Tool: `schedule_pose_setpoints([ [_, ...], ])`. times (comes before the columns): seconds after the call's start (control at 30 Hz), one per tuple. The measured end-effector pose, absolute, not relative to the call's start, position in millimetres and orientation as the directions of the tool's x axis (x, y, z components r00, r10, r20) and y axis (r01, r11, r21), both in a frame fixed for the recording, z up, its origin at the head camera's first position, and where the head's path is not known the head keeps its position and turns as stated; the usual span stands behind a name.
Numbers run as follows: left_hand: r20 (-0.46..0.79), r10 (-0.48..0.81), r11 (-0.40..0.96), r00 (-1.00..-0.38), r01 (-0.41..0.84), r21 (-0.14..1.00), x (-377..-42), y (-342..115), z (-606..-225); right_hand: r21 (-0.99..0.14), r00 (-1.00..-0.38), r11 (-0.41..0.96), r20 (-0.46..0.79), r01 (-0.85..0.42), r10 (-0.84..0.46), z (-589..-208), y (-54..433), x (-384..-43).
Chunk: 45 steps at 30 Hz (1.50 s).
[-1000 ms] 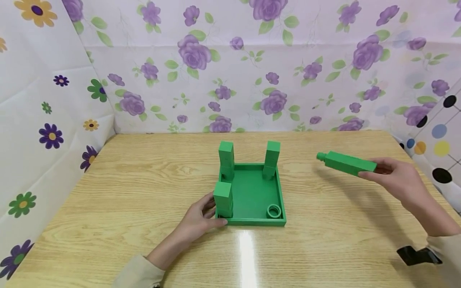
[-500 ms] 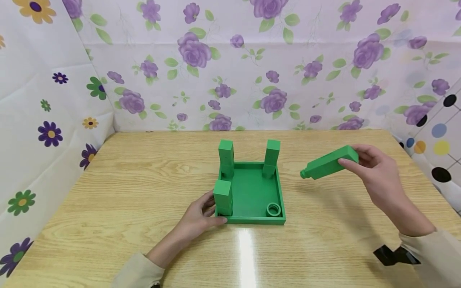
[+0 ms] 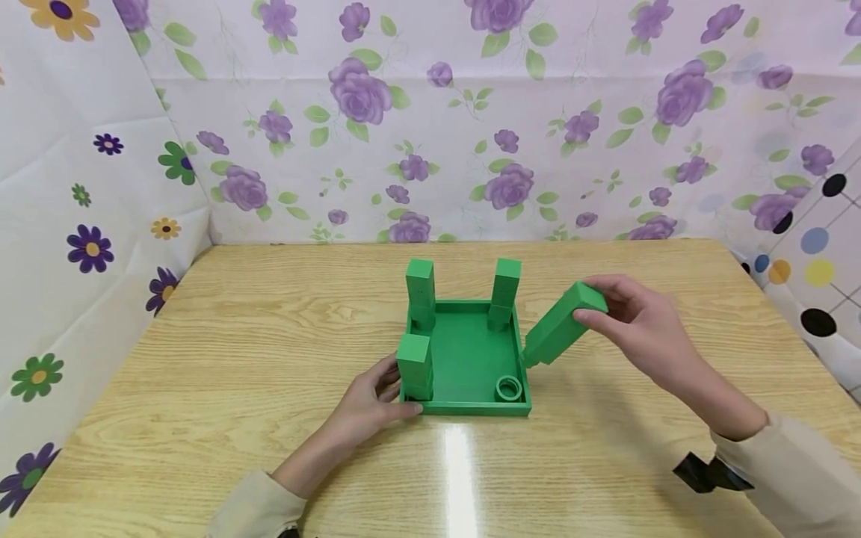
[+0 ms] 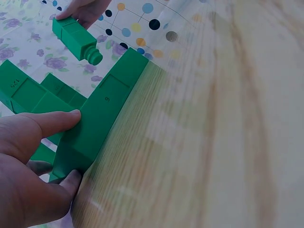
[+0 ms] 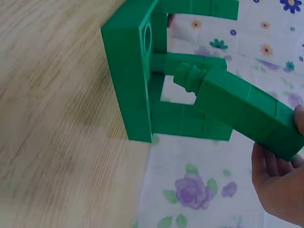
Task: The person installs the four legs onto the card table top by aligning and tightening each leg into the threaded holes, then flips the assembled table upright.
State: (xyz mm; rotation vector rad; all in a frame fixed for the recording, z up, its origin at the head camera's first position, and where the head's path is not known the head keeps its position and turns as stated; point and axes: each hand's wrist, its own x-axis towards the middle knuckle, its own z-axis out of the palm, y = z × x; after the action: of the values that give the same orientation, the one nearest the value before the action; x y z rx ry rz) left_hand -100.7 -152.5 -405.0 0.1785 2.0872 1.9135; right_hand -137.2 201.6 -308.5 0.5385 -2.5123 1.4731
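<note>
A square green tray [image 3: 466,359] with low walls lies on the table. Green square posts stand upright at three of its corners: front left [image 3: 415,366], back left [image 3: 421,291] and back right [image 3: 505,291]. At the front right corner there is a round ring socket [image 3: 499,390]. My left hand [image 3: 370,400] grips the tray's front left corner, thumb on the front wall. With thumb and fingers, my right hand [image 3: 646,329] holds a loose green post [image 3: 557,329] by its plain end. Tilted, it points its threaded tip [image 5: 190,77] down toward the tray's right wall.
The wooden table [image 3: 269,321] extends on both sides of the tray. Flower-patterned sheets [image 3: 289,149] hang behind and at the left, and a dotted sheet [image 3: 821,269] hangs at the right. A bright reflection lies in front of the tray.
My right hand has moved left toward the tray, and the loose post has swung from nearly level to tilted with its threaded end downward. My left hand and the tray stay put.
</note>
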Motion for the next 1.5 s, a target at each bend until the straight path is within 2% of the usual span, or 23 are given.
schedule_pose_setpoints([
  [0.33, -0.13, 0.294, 0.099, -0.947, -0.106, 0.99, -99.9, -153.2, -405.4, -0.781, -0.842, 0.391, 0.302, -0.487, -0.446, -306.4, 176.3, -134.2],
  [0.57, -0.132, 0.295, 0.106, -0.946, -0.105, 0.989, -101.0, -153.0, -405.8, -0.706, -0.777, 0.399, 0.346, -0.584, -0.525, -310.5, 166.4, -134.2],
  [0.77, -0.135, 0.279, 0.116, -0.951, -0.106, 0.988, -101.0, -152.6, -405.8, -0.662, -0.747, 0.432, 0.305, -0.612, -0.591, -313.7, 159.0, -135.6],
  [1.0, -0.129, 0.283, 0.112, -0.95, -0.101, 0.989, -101.0, -151.5, -406.1, -0.664, -0.739, 0.453, 0.23, -0.595, -0.633, -312.4, 159.9, -135.7],
  [1.2, -0.127, 0.279, 0.112, -0.952, -0.099, 0.989, -101.0, -151.2, -406.2, -0.66, -0.704, 0.456, 0.159, -0.597, -0.692, -305.4, 166.3, -138.7],
  [1.37, -0.129, 0.281, 0.111, -0.951, -0.101, 0.989, -100.9, -151.4, -406.4, -0.62, -0.698, 0.473, 0.173, -0.626, -0.695, -305.6, 168.8, -138.6],
  [1.5, -0.127, 0.281, 0.106, -0.951, -0.101, 0.989, -100.8, -151.5, -406.3, -0.614, -0.722, 0.482, 0.22, -0.625, -0.656, -309.7, 167.5, -137.5],
])
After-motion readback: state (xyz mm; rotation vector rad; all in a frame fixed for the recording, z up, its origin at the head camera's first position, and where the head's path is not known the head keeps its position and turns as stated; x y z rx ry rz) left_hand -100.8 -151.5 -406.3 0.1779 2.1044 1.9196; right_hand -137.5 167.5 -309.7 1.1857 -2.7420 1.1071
